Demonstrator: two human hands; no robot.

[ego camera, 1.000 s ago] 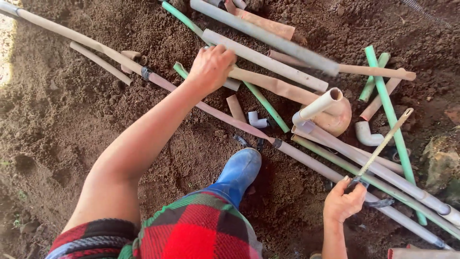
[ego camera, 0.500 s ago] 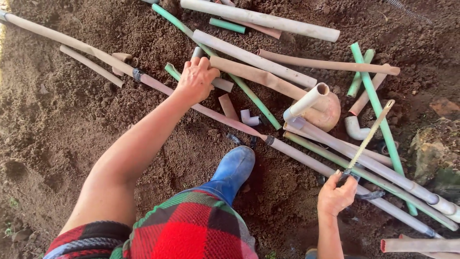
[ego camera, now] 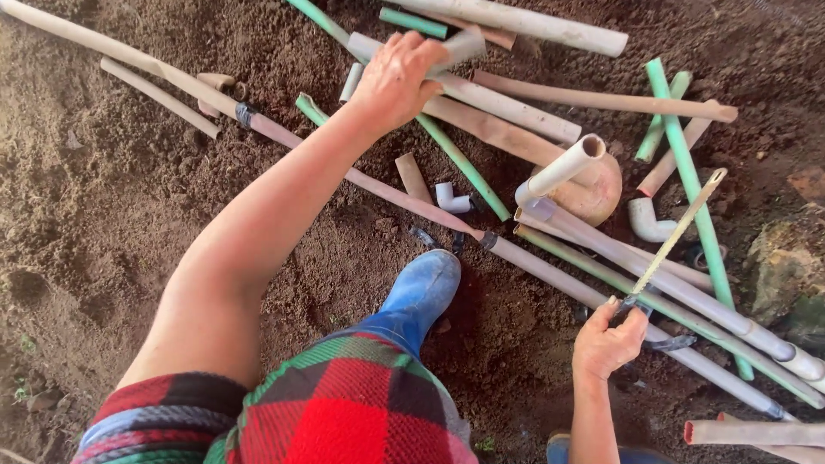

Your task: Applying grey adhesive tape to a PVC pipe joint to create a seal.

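The left hand (ego camera: 397, 79) is curled round a short grey pipe (ego camera: 455, 47) at twelve o'clock, lifting it off the heap of pipes (ego camera: 507, 103). The right hand (ego camera: 608, 344), at four o'clock, is closed on the handle of a hacksaw (ego camera: 679, 230), blade pointing to one. A blue boot (ego camera: 421, 292) stands between them. It looks like picking a piece; the grip wants to be firm before it is drawn clear.

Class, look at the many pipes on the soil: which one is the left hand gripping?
The short grey pipe piece under the left hand; the others lie untouched.
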